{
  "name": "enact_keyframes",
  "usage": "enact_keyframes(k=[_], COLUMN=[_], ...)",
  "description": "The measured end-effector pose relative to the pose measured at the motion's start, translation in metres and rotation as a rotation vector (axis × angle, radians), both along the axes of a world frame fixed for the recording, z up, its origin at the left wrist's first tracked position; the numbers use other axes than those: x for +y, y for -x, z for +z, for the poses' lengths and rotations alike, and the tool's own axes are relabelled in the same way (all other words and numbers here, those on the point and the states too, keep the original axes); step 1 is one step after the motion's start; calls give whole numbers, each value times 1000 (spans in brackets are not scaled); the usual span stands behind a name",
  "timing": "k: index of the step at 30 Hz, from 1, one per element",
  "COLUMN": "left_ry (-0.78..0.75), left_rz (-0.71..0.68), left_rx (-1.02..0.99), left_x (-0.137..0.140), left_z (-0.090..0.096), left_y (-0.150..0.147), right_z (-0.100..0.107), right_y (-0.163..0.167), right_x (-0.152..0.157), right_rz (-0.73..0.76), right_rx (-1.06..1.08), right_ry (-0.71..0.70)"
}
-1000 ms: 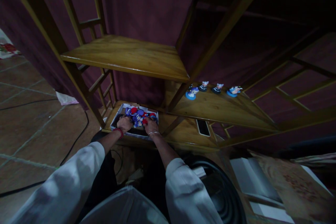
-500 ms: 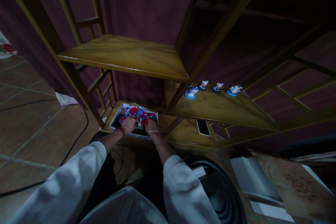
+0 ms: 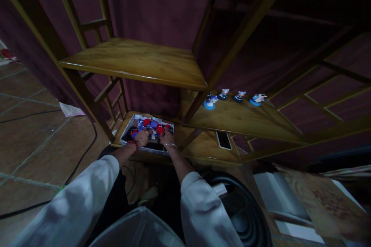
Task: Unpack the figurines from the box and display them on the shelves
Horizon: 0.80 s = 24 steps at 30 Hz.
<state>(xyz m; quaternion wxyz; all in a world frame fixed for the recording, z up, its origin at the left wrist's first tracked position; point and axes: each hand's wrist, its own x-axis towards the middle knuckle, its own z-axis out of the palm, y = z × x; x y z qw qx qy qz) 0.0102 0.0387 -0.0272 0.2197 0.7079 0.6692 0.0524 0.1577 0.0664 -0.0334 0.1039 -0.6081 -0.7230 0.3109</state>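
A shallow white box (image 3: 124, 141) sits on the low shelf, filled with small figurines (image 3: 154, 124) that have round red, blue and dark bases. Over its front left part, my left hand (image 3: 142, 138), with a red bead bracelet, has its fingers bent down among the figurines. My right hand (image 3: 167, 137), wearing a pale bangle, reaches into the right side beside a red base (image 3: 160, 130). Its fingers are curled too. What either hand pinches is too small and dark to make out.
Several figurines, among them one on a blue base (image 3: 210, 102), stand on the middle shelf (image 3: 246, 121) to the right. A phone-like dark object with a white rim (image 3: 224, 140) lies on the lower shelf. An upper wooden shelf (image 3: 136, 63) overhangs the box. A black round stool (image 3: 246, 216) stands below.
My right hand has drawn slightly back, showing more of the red bases beside it. My left hand stays at nearly the same spot in the box. The view has shifted slightly.
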Motion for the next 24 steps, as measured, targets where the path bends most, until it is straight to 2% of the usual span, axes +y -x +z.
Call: enact_keyframes(k=[6, 15, 24], left_ry=[-5, 9, 37], left_rz=[104, 177, 230], left_rx=[-79, -156, -226], left_x=[2, 2, 3], left_z=[0, -5, -6], left_y=[4, 8, 12], right_z=[-7, -3, -2], right_y=[3, -3, -1], right_x=[3, -3, -3], right_rz=[-136, -142, 38], right_rx=[124, 144, -1], right_ry=[14, -70, -33])
